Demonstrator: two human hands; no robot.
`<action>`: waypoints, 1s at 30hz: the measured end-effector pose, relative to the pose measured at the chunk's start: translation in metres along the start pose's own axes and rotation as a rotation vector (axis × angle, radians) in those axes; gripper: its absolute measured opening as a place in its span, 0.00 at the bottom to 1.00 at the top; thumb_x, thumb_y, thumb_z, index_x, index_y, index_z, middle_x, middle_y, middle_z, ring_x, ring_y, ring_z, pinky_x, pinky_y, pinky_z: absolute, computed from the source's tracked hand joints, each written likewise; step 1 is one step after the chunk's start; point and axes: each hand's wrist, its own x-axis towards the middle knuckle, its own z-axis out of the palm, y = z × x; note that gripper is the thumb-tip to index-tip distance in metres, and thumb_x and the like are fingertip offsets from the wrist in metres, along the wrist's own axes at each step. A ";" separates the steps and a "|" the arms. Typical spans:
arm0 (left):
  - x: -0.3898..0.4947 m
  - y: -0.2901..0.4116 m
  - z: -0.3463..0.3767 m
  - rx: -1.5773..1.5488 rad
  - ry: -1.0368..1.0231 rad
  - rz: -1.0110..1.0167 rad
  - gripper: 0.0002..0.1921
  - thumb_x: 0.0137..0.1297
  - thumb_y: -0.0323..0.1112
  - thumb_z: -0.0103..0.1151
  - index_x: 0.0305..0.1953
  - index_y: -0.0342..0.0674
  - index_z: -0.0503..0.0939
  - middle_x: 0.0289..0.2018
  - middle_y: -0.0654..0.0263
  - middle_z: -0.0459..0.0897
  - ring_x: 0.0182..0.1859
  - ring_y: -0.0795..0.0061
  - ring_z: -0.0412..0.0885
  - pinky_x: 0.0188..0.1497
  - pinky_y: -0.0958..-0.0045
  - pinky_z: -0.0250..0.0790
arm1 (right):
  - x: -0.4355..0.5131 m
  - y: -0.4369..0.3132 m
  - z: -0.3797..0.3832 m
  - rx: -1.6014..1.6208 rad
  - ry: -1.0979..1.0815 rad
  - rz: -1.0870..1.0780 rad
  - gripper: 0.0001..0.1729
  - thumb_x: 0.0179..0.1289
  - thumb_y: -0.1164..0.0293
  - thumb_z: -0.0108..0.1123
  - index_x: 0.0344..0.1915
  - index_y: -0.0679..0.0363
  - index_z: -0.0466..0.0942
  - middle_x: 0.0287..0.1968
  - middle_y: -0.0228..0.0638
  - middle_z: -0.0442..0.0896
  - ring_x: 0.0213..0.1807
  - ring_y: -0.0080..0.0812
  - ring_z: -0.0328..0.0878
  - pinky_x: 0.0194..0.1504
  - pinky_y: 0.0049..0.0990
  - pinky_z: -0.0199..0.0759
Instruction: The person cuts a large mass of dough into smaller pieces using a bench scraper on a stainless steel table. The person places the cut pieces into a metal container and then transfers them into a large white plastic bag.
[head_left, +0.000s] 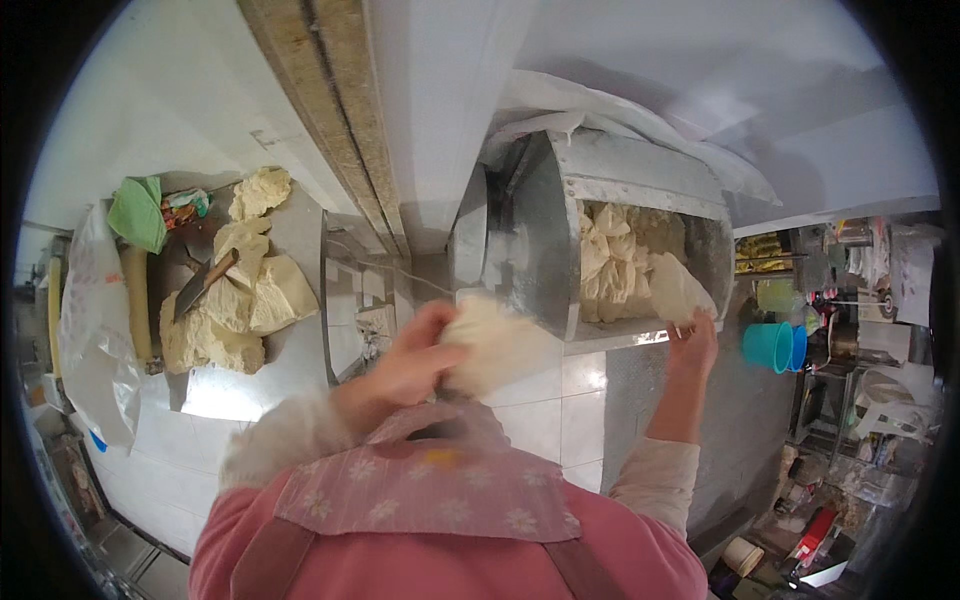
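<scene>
A thick pale slab of dough (495, 349), blurred by motion, is gripped in my left hand (416, 364) just in front of my chest. My right hand (694, 341) pinches the lower edge of a flatter dough piece (676, 289) at the front lip of a metal mixer trough (637, 166). Several torn dough lumps (609, 259) are heaped inside the trough, towards its left side. Over on the left table, more large dough chunks (281, 296) lie piled, and a wide-bladed knife with a wooden handle (208, 281) rests on them.
A green cloth (139, 214), a clear plastic bag (101, 322) and a pale cylindrical bar (136, 300) edge the left table (225, 394). A wall end (442, 97) juts between table and trough. Teal (766, 346) and blue buckets (798, 348) stand at right, near cluttered shelves.
</scene>
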 end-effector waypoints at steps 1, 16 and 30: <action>0.025 -0.001 0.032 -0.022 -0.093 0.047 0.19 0.60 0.22 0.57 0.53 0.40 0.69 0.47 0.64 0.74 0.51 0.71 0.75 0.52 0.66 0.69 | 0.003 -0.002 -0.002 -0.078 -0.016 -0.020 0.31 0.67 0.65 0.56 0.66 0.62 0.61 0.63 0.42 0.67 0.63 0.43 0.69 0.60 0.45 0.67; -0.078 0.010 -0.132 1.275 0.830 -0.006 0.37 0.50 0.48 0.71 0.58 0.36 0.69 0.59 0.48 0.70 0.61 0.48 0.70 0.63 0.57 0.63 | -0.029 0.105 0.099 -0.991 -0.501 -0.406 0.31 0.64 0.65 0.60 0.65 0.63 0.65 0.60 0.43 0.72 0.54 0.39 0.75 0.56 0.35 0.68; -0.169 0.014 -0.372 0.254 1.854 0.147 0.46 0.47 0.47 0.72 0.63 0.32 0.58 0.58 0.39 0.66 0.62 0.41 0.67 0.62 0.55 0.64 | -0.461 0.335 0.455 -1.288 -1.641 -1.025 0.48 0.55 0.63 0.67 0.70 0.64 0.53 0.68 0.59 0.57 0.69 0.56 0.56 0.70 0.42 0.50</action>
